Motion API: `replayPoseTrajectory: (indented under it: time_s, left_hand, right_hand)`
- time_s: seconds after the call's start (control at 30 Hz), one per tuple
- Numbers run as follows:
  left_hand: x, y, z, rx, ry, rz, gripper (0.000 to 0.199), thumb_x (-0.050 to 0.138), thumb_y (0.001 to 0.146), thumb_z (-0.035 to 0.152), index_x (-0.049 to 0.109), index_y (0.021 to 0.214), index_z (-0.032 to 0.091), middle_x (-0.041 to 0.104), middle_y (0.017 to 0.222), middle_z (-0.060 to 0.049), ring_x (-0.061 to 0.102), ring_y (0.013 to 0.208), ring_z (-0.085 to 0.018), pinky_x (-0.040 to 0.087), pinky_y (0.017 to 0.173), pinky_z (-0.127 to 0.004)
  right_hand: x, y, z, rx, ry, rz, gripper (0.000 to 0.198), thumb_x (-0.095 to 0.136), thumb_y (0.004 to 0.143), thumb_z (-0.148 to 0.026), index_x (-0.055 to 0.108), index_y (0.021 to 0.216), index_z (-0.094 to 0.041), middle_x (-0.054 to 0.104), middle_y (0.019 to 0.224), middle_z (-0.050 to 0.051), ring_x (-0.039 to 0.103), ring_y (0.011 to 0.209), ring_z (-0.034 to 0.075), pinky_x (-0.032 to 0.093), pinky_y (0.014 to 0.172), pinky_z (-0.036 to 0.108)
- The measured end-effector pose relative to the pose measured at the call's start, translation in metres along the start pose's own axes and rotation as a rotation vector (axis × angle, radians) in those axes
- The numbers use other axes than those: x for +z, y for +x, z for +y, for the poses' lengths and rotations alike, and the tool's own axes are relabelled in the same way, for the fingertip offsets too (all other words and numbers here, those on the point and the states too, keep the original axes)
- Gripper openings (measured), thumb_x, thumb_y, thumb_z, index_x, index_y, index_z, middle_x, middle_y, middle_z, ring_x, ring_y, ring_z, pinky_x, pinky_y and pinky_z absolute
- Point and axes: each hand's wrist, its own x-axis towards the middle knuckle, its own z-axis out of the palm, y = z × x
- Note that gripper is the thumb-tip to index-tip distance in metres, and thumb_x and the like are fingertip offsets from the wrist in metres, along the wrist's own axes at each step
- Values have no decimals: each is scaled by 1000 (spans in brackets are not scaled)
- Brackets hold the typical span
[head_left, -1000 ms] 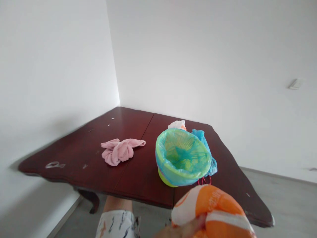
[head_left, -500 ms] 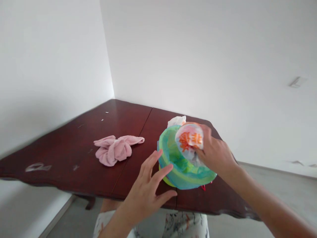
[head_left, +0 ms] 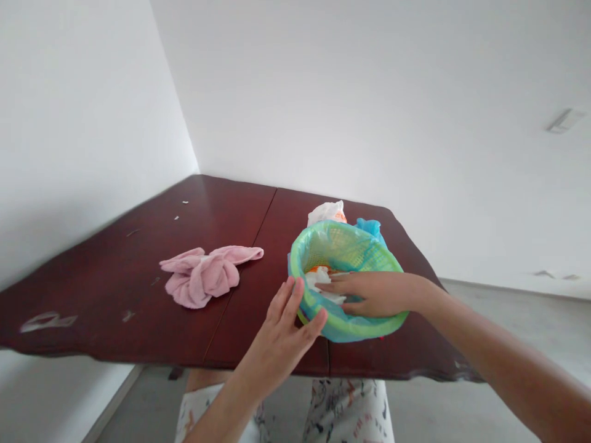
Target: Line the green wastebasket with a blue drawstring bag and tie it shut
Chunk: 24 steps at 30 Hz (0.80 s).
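A round green mesh basket (head_left: 302,249) lined with a translucent blue-green plastic bag (head_left: 357,251) stands on the table. My left hand (head_left: 286,332) rests against its near left rim, fingers spread and thumb apart. Down inside the basket, my right hand (head_left: 373,292) reaches in from the right with its fingers stretched out. Its fingertips touch a crumpled white plastic bag (head_left: 318,279) with orange print, lying in the basket. The basket wall and liner hide part of that bag.
The dark red wooden table (head_left: 138,295) meets white walls at the back and left. A crumpled pink towel (head_left: 203,280) lies left of the basket. Behind the basket sit another white plastic bag (head_left: 323,212) and a blue plastic bundle (head_left: 370,227). A scrap of clear film (head_left: 46,322) lies near the left edge.
My right hand has lowered the white bag into the basket and its fingers have straightened out. My left hand has come up against the rim. The blue bundle has come into sight.
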Motion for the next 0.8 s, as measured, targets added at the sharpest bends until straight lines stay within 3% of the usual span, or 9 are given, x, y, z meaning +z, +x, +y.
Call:
replayPoseTrajectory:
  time_s: [0.07,0.13,0.23,0.27,0.3,0.4,0.5,0.67,0.8]
  left_hand:
    - [11,-4,-4,-33,31,80,147,100,95,6,1,200,36,-2,206,-24,17,192,-47,53,141,-69]
    - [14,-6,-7,-53,42,154,143,102,92,3,15,199,41,4,208,-20,26,190,-45,56,139,-63]
    - [9,-5,-10,39,9,267,101,104,84,-4,71,167,43,49,193,-5,62,165,-30,60,134,-47]
    - [8,-4,-11,79,-14,304,84,105,83,-5,82,150,40,66,175,-2,71,148,-24,61,130,-42]
    - [7,-1,-12,113,-38,326,70,105,83,-4,87,136,38,77,154,0,76,131,-20,62,125,-39]
    - [9,8,-16,149,-80,277,49,104,92,4,90,127,37,81,109,3,75,101,-17,61,110,-35]
    - [12,16,-22,155,-76,144,32,93,107,14,91,129,38,81,101,3,74,99,-18,56,105,-37]
    - [9,22,-23,178,-59,-27,22,73,122,23,91,126,35,81,111,-4,73,111,-23,51,107,-41]
    - [9,22,-15,151,-65,74,17,79,118,19,90,121,32,81,104,-1,70,99,-22,51,101,-39]
  right_hand:
    - [-10,-17,-1,8,84,35,46,84,113,-36,84,159,-39,85,158,2,81,147,27,64,129,42]
    - [-5,-45,0,19,94,301,31,72,120,-34,90,146,-34,90,145,5,85,137,27,68,122,44]
    - [43,-88,1,-94,-34,901,21,66,115,-19,86,118,-25,87,102,8,83,92,25,70,83,41]
    - [68,-99,1,-170,-117,1083,20,64,112,-17,83,113,-24,80,92,6,76,79,24,64,72,40]
    - [96,-106,0,-212,-201,1158,18,64,109,-17,80,109,-22,76,90,6,71,77,24,62,69,40]
    - [174,-106,-2,-172,-353,1192,22,74,99,-5,81,116,-18,79,104,9,77,92,25,68,82,45]
    - [221,-85,-6,48,-346,1327,46,82,97,2,81,136,-22,79,126,12,78,111,28,69,94,48]
    - [227,-54,-3,190,-311,1345,51,79,104,0,79,146,-30,76,134,11,75,118,29,63,98,50]
    - [211,-49,0,186,-313,1325,32,81,109,-7,83,130,-31,75,125,7,73,110,26,56,98,47]
